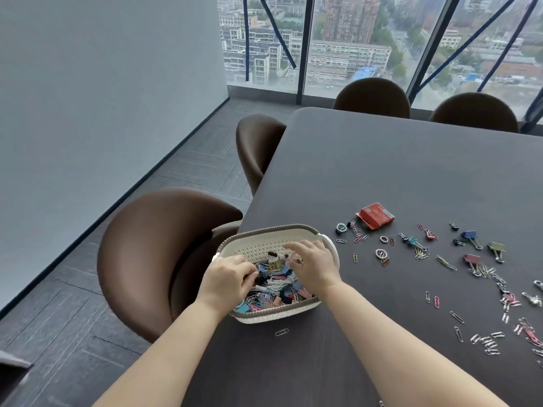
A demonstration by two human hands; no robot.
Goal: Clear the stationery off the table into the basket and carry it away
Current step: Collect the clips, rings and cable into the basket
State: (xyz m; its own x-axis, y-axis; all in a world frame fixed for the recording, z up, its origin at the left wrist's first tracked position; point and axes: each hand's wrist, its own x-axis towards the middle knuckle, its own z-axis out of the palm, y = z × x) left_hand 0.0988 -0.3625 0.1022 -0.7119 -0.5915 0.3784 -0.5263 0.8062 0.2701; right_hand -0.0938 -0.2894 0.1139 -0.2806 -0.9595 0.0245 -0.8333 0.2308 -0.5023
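A white woven basket (258, 235) with a brown rim stands at the left edge of the dark table (396, 165). It holds a heap of coloured binder clips and paper clips (276, 284). Both my hands are over the basket. My left hand (226, 279) has its fingers curled down into the heap; what they hold is hidden. My right hand (313, 264) hovers above the heap with fingers spread and relaxed. Loose paper clips and binder clips (470, 259) lie scattered on the table to the right. A red packet (376, 215) lies beyond them.
One paper clip (281, 332) lies just in front of the basket. A brown chair (152, 254) stands left of the basket, another chair (257, 148) farther along the table's left side, and two more by the window at the far end.
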